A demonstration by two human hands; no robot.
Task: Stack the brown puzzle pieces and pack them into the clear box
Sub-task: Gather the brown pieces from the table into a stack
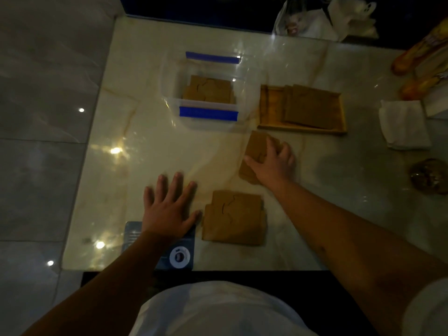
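Note:
A clear box (169,93) with blue clips stands at the table's middle back and holds a stack of brown puzzle pieces (208,89). To its right a wooden tray (264,105) carries more brown pieces (312,106). My right hand (274,163) lies on a small pile of brown pieces (257,144) in front of the tray, fingers curled over its edge. Another stack of brown pieces (234,217) rests near the table's front. My left hand (167,207) lies flat with spread fingers just left of that stack, its thumb near the stack's edge.
A blue card with a round white sticker (179,255) lies under my left wrist. Folded white napkins (403,124), yellow packets (421,59) and a round dark object (429,177) crowd the right side. A white plastic bag (324,20) sits at the back. The floor lies beyond the left edge.

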